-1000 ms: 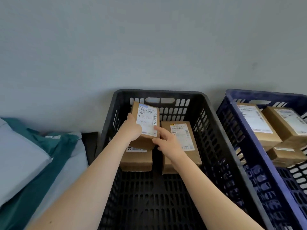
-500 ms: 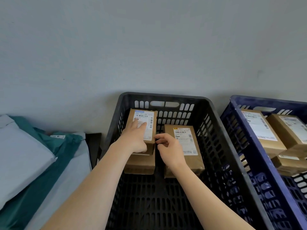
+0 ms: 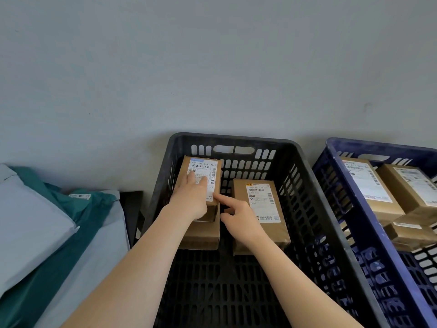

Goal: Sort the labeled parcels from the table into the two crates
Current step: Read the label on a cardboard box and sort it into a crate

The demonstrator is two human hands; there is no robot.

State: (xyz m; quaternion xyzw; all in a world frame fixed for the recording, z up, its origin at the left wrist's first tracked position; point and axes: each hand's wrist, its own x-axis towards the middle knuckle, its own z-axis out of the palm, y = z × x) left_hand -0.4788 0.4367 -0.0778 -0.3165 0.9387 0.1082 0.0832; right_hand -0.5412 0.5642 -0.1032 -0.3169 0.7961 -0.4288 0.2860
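Labeled parcel [image 3: 201, 177] pressed flat under left hand [image 3: 191, 202], fingers straight, stacked on lower box [image 3: 201, 236] in black crate [image 3: 305, 183], corner touched by index of right hand [image 3: 239, 217], nothing grasped.

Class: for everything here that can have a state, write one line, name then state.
Black crate, partly filled.
Lower box, on the crate floor.
Top box, stacked on lower box, label up.
Single box, flat beside the stack, label up.
Left hand, flat on top box's label.
Right hand, forefinger touching top box's corner.
Blue crate, holds several labelled boxes.
Mailer bags, piled left of black crate.
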